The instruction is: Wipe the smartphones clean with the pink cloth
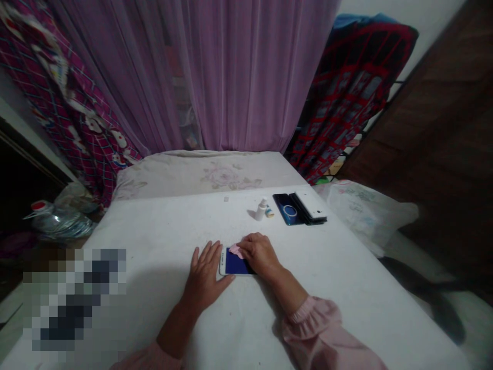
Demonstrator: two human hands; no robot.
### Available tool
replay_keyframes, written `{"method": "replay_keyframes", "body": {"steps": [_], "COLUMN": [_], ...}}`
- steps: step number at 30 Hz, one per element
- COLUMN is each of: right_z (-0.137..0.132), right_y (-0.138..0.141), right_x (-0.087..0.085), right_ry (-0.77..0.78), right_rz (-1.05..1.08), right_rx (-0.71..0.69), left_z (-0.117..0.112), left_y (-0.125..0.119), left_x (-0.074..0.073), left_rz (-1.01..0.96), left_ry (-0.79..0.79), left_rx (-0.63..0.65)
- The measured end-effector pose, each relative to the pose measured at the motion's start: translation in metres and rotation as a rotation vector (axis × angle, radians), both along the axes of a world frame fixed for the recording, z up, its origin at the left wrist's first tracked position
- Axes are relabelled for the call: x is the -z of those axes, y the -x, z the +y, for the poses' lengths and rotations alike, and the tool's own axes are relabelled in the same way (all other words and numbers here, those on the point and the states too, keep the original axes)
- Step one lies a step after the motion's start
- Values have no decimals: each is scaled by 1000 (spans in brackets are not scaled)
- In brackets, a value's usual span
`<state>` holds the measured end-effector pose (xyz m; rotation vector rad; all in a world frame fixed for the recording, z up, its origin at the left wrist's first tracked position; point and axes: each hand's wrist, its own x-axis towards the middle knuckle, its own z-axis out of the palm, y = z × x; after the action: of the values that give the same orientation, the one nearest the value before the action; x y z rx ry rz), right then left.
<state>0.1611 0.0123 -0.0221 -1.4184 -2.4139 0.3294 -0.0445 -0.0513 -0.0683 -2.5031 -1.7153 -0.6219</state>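
pressing a pink cloth (pixel 235 251) onto the dark screen (pixel 236 262) of a white smartphone (pixel 222 262), the right hand (pixel 260 253) curls in a narrow hold over the cloth, while the left hand (pixel 206 272) lies wide, fingers spread, against the phone's left edge. the phone lies on a white-sheeted mattress (pixel 154 246). beyond it, untouched by either hand, sit a small white bottle (pixel 261 209), a tiny tube (pixel 269 211), a dark phone (pixel 287 208) and a white phone (pixel 310 204) stacked on another dark one.
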Motion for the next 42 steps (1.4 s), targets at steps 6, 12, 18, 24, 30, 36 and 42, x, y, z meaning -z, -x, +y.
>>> {"method": "replay_keyframes", "body": {"steps": [6, 12, 18, 24, 30, 36, 42], "right_z": [-3, -4, -7, -3, -4, -5, -8], "right_y": [29, 5, -63, -26, 22, -37, -64], "right_x": [-5, -3, 9, 3, -5, 5, 3], "right_ry": [-27, -48, -111, -73, -15, -41, -56], "right_rz": [7, 0, 7, -12, -9, -14, -30], "right_rx": [-51, -42, 101, 29, -44, 81, 126], "left_z": [2, 2, 1, 1, 1, 1, 1], "left_y": [-2, -3, -4, -4, -4, -4, -4], "left_x": [-4, -10, -10, -9, -9, -11, -12], "left_rz": [-20, -61, -92, -66, -40, -46, -78], "left_ry": [27, 62, 58, 49, 38, 52, 78], "left_rx": [-22, -42, -34, -18, -25, -34, -35]}}
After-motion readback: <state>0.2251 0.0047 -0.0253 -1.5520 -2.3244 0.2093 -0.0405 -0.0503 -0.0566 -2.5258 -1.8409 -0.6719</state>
